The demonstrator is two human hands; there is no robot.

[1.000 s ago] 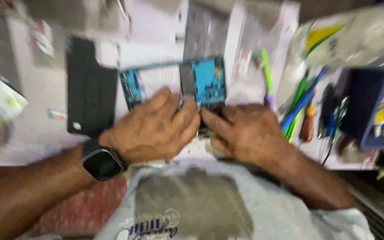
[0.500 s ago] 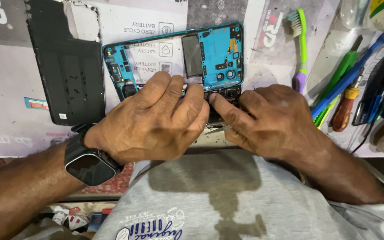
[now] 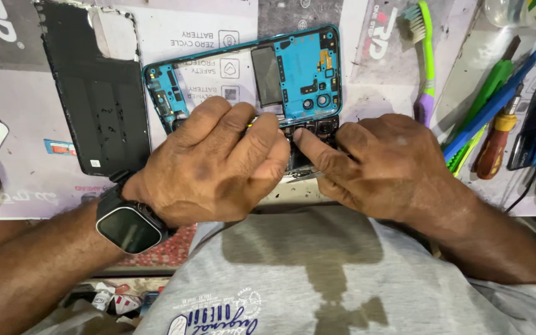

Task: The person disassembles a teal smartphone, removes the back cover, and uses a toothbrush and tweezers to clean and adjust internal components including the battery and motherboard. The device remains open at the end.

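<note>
A teal phone frame (image 3: 305,68) lies on the bench, with a dark metal shield (image 3: 267,75) set in it. A second opened phone (image 3: 308,139) with a dark circuit board lies below it, mostly covered by both hands. My left hand (image 3: 212,164), with a black smartwatch (image 3: 128,226) on its wrist, rests over that phone with fingers curled. My right hand (image 3: 379,164) presses its index finger onto the dark board beside the left fingertips. What lies under the palms is hidden.
A black back cover (image 3: 91,93) lies at the left. A green and purple brush (image 3: 426,56) sits right of the frame. Green and blue tools (image 3: 497,93), a red-handled screwdriver (image 3: 494,146) and dark tools crowd the right edge. A white printed mat (image 3: 26,161) covers the bench.
The view has steadied and moved closer. Both hands stay on the opened phone; the right index finger has shifted slightly toward the left fingertips.
</note>
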